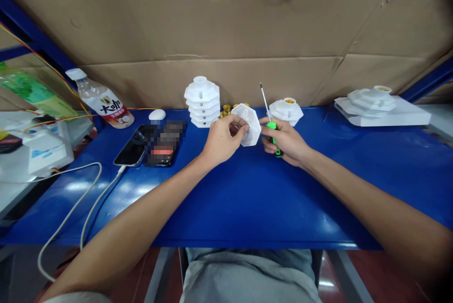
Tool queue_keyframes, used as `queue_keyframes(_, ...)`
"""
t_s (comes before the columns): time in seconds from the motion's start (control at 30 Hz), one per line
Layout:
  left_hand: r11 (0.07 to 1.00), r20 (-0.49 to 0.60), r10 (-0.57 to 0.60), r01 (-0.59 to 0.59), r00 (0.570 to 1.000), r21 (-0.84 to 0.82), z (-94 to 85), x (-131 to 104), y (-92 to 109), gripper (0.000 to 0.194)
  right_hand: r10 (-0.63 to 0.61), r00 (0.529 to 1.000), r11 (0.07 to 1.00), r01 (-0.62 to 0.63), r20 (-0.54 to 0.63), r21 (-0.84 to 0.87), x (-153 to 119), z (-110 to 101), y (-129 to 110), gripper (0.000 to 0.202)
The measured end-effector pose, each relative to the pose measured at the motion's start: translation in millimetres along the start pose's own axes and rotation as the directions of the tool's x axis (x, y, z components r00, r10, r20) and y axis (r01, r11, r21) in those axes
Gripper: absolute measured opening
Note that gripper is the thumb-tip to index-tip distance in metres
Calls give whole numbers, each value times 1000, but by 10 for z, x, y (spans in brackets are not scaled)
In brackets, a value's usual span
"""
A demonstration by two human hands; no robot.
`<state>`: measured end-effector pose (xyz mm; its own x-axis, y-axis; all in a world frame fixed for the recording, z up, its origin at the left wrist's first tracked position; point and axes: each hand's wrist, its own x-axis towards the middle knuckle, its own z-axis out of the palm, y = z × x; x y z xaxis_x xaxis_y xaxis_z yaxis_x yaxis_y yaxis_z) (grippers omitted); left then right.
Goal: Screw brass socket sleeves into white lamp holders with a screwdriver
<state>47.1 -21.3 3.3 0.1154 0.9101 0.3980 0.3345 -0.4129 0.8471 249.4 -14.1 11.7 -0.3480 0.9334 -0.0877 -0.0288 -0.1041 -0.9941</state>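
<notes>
Above the blue table, a white octagonal lamp holder base [252,121] is tilted with its hollow underside towards me. My left hand [224,140] has its thumb and fingers pinched at the near left part of this base. Whether a small part sits between those fingertips is hidden. My right hand [286,141] is closed around the green and black handle of a screwdriver [272,126], its metal shaft pointing up and away. Fingertips of the right hand also reach the base's right edge. Behind the hands are several gold threaded metal shells [226,108], partly covered.
A stack of white lamp holders [202,102] stands at the back, with more [286,110] behind my right hand. Others [371,100] rest on a white box [403,112]. Two phones [132,145], a white cable [95,185], a white oval object [157,114] and a bottle [106,102] lie left.
</notes>
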Motion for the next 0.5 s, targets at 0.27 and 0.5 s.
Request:
queue_keyframes(0.27,987,-104,-76,60,992,-150,49,-22,62,11,-183,978,979,171,-101,-110,-11,56,35,29)
queue_keyframes(0.5,901,50,-166,172,985,-399,163,-48,-14,44,-359,906,879,248,-223,-407,8,10,51,34)
